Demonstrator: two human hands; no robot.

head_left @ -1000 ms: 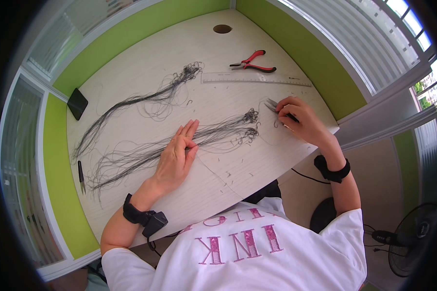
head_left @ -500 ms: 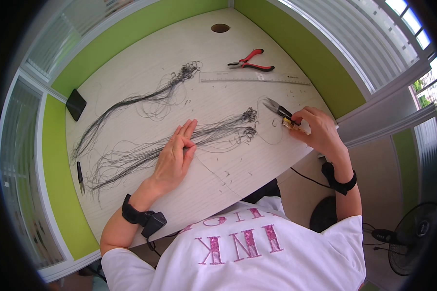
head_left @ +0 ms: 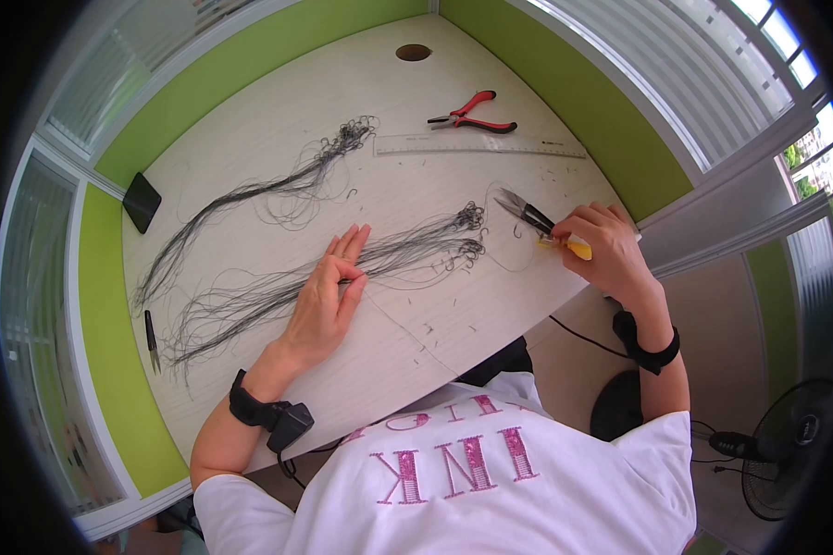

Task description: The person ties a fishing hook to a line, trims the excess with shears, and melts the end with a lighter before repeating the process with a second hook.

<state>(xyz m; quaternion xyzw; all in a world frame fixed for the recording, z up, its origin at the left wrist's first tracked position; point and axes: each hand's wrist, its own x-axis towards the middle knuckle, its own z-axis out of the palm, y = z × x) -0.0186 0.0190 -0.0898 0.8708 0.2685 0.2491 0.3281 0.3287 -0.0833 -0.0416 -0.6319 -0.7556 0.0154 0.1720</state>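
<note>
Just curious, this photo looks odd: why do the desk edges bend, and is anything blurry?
Head view: fisheye lens bows the desk edges and blackens the corners; head view: even daylight, soft shadows; right hand and snips sharp, thin lines merge into smudges.

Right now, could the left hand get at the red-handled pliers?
Probably yes, with a stretch: only open desk and the ruler lie between the left hand and the pliers, though its fingers are pinching line strands.
</note>
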